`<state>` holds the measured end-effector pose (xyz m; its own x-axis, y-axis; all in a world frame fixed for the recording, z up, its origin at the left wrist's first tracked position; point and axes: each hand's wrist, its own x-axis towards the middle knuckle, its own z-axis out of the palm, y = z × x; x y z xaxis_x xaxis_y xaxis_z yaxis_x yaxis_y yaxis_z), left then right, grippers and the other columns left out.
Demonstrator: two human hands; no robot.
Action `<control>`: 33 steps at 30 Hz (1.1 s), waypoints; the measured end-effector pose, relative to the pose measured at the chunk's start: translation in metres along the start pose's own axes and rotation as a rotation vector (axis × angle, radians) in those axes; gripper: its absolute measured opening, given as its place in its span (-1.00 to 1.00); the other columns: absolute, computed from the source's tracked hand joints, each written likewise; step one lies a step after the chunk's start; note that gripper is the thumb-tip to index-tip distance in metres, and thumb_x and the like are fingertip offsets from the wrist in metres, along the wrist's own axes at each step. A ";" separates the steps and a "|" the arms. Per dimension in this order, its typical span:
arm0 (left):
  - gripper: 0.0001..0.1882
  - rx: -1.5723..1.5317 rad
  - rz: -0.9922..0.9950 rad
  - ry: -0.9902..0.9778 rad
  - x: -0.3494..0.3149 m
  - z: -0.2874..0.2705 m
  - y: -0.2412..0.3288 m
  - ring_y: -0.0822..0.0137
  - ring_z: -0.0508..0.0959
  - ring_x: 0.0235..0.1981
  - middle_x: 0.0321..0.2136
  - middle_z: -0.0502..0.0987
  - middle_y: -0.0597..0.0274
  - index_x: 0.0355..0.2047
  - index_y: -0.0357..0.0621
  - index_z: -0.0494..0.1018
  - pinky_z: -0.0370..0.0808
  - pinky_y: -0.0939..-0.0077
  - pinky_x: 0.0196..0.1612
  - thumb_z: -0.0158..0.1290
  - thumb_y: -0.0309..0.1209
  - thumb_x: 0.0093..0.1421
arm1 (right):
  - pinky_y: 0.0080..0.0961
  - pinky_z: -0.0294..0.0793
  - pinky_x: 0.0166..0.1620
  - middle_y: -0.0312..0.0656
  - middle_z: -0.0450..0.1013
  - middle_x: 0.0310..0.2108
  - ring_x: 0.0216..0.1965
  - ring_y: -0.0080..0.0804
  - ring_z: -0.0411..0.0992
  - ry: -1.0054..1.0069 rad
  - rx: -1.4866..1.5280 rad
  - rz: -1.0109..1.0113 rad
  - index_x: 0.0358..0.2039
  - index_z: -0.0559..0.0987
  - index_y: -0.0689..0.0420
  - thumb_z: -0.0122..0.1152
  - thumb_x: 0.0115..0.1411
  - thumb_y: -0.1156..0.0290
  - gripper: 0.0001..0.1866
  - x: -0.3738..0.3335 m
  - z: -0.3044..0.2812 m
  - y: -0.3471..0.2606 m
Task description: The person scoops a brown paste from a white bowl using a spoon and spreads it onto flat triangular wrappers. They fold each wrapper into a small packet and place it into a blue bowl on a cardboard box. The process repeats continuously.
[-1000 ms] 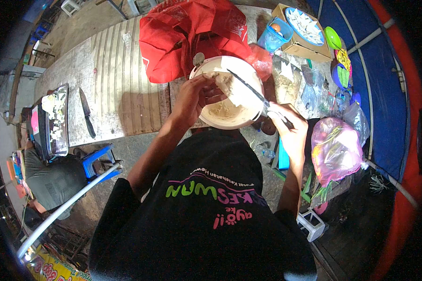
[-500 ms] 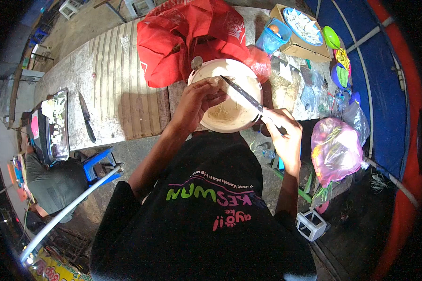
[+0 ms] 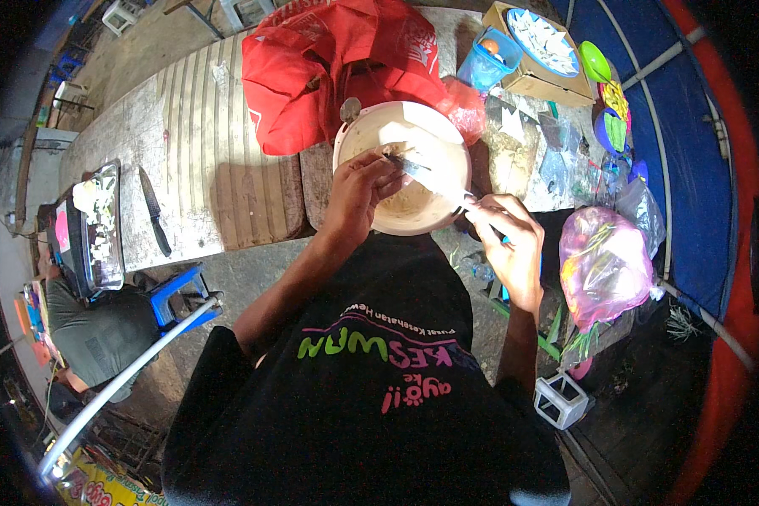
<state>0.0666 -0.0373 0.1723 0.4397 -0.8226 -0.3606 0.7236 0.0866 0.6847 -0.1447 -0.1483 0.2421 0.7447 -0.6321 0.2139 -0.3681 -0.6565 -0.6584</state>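
Note:
A knife (image 3: 430,180) is gripped by its handle in my right hand (image 3: 514,240). Its blade, bright with glare, slants over a white basin (image 3: 457,160), with the tip at the fingers of my left hand (image 3: 364,187). Those left fingers are pinched together above the basin's left part; what they hold is too small to make out. Pale, wet-looking stuff coats the basin's inside. A round grey metal piece (image 3: 350,110) sticks up at its far-left rim.
Behind the basin lies a red bag (image 3: 337,76). A second knife (image 3: 153,211) and a metal tray (image 3: 110,228) of chopped white pieces are on the left, near a seated person (image 3: 101,333). At right are a cardboard box (image 3: 548,87), blue container (image 3: 489,63) and pink plastic bag (image 3: 603,261).
The knife blade has swung lower and turned, now catching bright light, its tip at my left fingers. My left hand has shifted slightly down; the basin sits slightly farther left.

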 end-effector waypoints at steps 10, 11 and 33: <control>-0.68 0.081 0.139 0.034 -0.006 0.010 0.000 0.35 0.61 -0.21 -0.23 0.58 0.15 0.02 -0.32 0.43 0.58 0.43 -0.02 0.01 -0.52 0.25 | -0.47 0.51 -0.18 -0.12 0.56 -0.28 -0.26 -0.29 0.55 0.114 0.053 -0.017 -0.25 0.67 0.19 0.31 0.02 0.66 -0.76 -0.003 0.004 0.009; -0.67 0.086 0.153 0.040 -0.007 0.009 0.000 0.35 0.61 -0.20 -0.22 0.58 0.14 0.02 -0.32 0.43 0.58 0.43 -0.02 0.01 -0.53 0.25 | -0.49 0.51 -0.17 -0.12 0.57 -0.27 -0.25 -0.32 0.55 0.100 0.113 0.019 -0.24 0.67 0.20 0.31 0.04 0.66 -0.76 -0.004 0.004 0.010; -0.62 0.117 0.180 0.115 -0.013 0.003 0.000 0.22 0.63 -0.18 -0.17 0.56 -0.02 0.10 -0.34 0.34 0.60 0.31 -0.01 -0.06 -0.55 0.26 | -0.67 0.47 -0.22 -0.26 0.59 -0.22 -0.28 -0.66 0.47 -0.025 0.608 0.343 -0.06 0.61 0.24 0.25 0.22 0.55 -0.74 -0.014 0.015 0.011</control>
<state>0.0593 -0.0279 0.1790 0.6186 -0.7300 -0.2907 0.5640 0.1550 0.8111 -0.1514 -0.1403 0.2211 0.6577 -0.7478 -0.0906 -0.2135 -0.0696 -0.9745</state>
